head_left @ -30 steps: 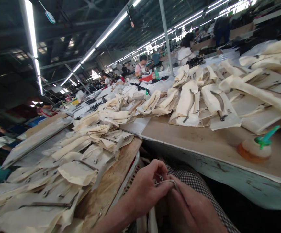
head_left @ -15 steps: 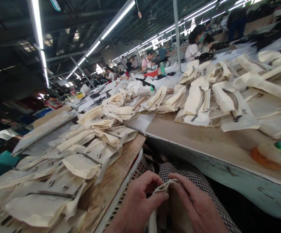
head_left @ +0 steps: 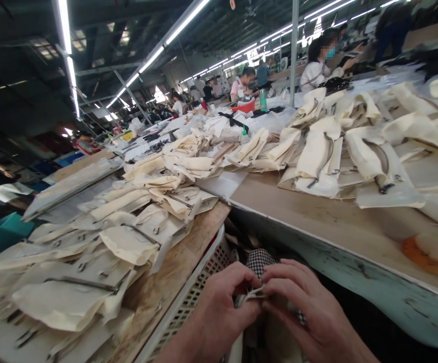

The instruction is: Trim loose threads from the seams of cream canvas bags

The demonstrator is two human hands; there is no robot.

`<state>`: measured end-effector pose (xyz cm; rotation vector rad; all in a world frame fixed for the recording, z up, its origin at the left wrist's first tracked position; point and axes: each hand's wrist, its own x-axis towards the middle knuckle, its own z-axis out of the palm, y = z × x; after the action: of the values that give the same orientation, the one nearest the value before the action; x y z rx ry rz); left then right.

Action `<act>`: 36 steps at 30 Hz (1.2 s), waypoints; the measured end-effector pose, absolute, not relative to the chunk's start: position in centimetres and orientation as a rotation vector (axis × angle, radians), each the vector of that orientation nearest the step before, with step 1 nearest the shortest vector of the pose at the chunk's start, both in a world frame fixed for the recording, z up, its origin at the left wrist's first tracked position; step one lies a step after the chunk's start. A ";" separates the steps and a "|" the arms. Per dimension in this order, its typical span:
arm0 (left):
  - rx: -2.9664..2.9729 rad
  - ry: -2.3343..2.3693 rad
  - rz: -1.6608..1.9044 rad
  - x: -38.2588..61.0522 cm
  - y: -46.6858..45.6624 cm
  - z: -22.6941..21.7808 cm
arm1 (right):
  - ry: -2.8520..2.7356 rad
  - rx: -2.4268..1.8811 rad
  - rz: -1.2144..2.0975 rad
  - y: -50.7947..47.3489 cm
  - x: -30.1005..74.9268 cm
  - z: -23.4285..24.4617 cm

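Note:
My left hand (head_left: 221, 307) and my right hand (head_left: 302, 307) meet at the bottom centre, low over my lap. Both are closed in a pinch on a small cream fabric piece (head_left: 250, 296), whose edge shows between the fingertips. Checked cloth (head_left: 259, 259) lies just behind the hands. A white plastic basket (head_left: 188, 302) stands right beside my left hand.
Cream fabric pieces (head_left: 128, 242) with dark zippers are piled on a worn wooden board (head_left: 173, 282) at left and along the long table (head_left: 317, 222). An orange and white glue bottle (head_left: 431, 247) sits at right. Other people work at the far end of the table.
The view has tilted and shifted, so the table sits higher and further right. My hands have drawn closer together on the fabric piece.

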<state>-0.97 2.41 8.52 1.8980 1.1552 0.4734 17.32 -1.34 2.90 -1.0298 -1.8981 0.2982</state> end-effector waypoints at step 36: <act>1.971 1.136 0.674 -1.7 1.2 7.6 | -1.883 -1.100 0.502 -1.2 18.0 3.2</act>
<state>-1.66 1.20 7.59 1.9713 1.1357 0.6739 17.98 -1.23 3.18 -1.1003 -1.8833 0.5024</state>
